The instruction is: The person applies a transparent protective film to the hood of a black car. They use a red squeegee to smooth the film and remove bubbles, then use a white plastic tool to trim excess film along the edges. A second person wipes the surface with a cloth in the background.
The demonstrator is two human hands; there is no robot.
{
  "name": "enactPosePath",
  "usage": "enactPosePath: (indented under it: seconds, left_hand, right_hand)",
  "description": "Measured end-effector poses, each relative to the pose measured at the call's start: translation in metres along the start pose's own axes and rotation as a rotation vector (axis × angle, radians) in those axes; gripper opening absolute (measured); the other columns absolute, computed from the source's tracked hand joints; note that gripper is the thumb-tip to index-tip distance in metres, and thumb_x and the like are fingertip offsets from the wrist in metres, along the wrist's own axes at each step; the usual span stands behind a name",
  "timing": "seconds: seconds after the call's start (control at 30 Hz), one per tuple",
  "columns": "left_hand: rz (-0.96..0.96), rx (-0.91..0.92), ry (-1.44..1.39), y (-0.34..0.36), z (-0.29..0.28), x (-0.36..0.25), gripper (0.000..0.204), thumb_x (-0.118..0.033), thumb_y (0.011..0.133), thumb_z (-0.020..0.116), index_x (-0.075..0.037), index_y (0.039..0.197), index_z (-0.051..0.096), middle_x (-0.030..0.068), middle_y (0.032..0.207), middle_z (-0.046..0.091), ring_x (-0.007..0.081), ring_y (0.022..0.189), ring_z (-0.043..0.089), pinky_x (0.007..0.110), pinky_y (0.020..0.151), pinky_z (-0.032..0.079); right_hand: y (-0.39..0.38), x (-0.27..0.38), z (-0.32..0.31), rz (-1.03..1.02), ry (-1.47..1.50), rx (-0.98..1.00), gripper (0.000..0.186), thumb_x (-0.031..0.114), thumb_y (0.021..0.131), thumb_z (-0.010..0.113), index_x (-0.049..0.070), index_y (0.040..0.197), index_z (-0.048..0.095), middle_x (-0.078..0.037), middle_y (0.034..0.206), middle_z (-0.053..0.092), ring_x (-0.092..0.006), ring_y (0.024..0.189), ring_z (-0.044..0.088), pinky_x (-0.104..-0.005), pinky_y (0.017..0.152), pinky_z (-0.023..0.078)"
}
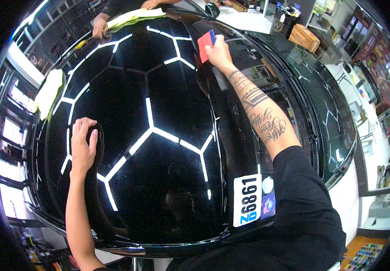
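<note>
A glossy black car panel (177, 158) fills the middle of the head view, with bright hexagon-shaped light reflections across it. My left hand (85, 143) lies open on the panel's left part, fingers together and slightly bent, with nothing in them. Stretched out toward the far right of the panel, my right hand (220, 52) grips a red squeegee card (205, 47) with a dark blue side. The card stands against the black surface near a long panel edge; its exact contact line is hard to make out.
A pale yellow cloth (49, 94) hangs at the left edge, and another yellow cloth (136, 19) lies at the far edge beside a co-worker's hand (100, 26). A white plate (247, 201) lies near my right side. A cardboard box (302, 38) stands beyond the car.
</note>
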State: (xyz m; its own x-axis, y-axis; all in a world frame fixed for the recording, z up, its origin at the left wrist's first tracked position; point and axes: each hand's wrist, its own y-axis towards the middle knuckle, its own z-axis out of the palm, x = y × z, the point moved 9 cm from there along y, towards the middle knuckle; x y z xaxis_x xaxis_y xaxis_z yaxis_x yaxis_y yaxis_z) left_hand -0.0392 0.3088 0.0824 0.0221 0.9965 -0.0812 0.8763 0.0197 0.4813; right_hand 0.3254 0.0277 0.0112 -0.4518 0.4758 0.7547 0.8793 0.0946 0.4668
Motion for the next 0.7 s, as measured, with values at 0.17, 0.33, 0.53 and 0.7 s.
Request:
enactPosePath:
  seconds: [0.17, 0.33, 0.53, 0.7]
  left_hand:
    - [-0.037, 0.001, -0.049, 0.004, 0.003, 0.002, 0.018, -0.005, 0.087, 0.055, -0.001, 0.104, 0.058, 0.0149, 0.105, 0.055, 0.0321, 0.103, 0.053, 0.039, 0.093, 0.041]
    - [-0.046, 0.015, -0.023, 0.002, 0.007, 0.006, 0.019, -0.005, 0.087, 0.055, -0.002, 0.106, 0.057, 0.0144, 0.106, 0.055, 0.0314, 0.103, 0.054, 0.039, 0.093, 0.042]
    - [0.019, 0.001, 0.037, 0.000, 0.010, 0.005, 0.020, -0.005, 0.088, 0.054, -0.001, 0.107, 0.057, 0.0162, 0.108, 0.055, 0.0337, 0.107, 0.053, 0.040, 0.095, 0.040]
    - [-0.015, 0.046, 0.074, -0.003, 0.014, 0.014, 0.020, -0.006, 0.087, 0.055, -0.002, 0.107, 0.056, 0.0160, 0.108, 0.054, 0.0334, 0.106, 0.053, 0.040, 0.095, 0.040]
  right_hand:
    - [0.011, 0.019, 0.009, -0.085, -0.173, 0.070, 0.036, 0.013, 0.083, 0.060, -0.007, 0.108, 0.044, -0.036, 0.099, 0.061, -0.0489, 0.096, 0.061, -0.0529, 0.087, 0.048]
    - [0.022, 0.019, 0.027, -0.081, -0.259, 0.124, 0.039, 0.015, 0.081, 0.060, -0.007, 0.110, 0.044, -0.036, 0.104, 0.061, -0.0474, 0.099, 0.062, -0.0491, 0.089, 0.050]
    - [0.025, 0.019, 0.101, -1.025, -1.078, 0.565, 0.009, 0.014, 0.059, 0.064, 0.008, 0.053, 0.064, -0.015, 0.053, 0.060, -0.0331, 0.049, 0.058, -0.0399, 0.048, 0.046]
    - [0.038, -0.015, 0.112, -0.067, -0.495, 0.842, 0.016, 0.013, 0.070, 0.063, 0.010, 0.055, 0.061, -0.013, 0.057, 0.060, -0.0228, 0.054, 0.060, -0.0355, 0.053, 0.046]
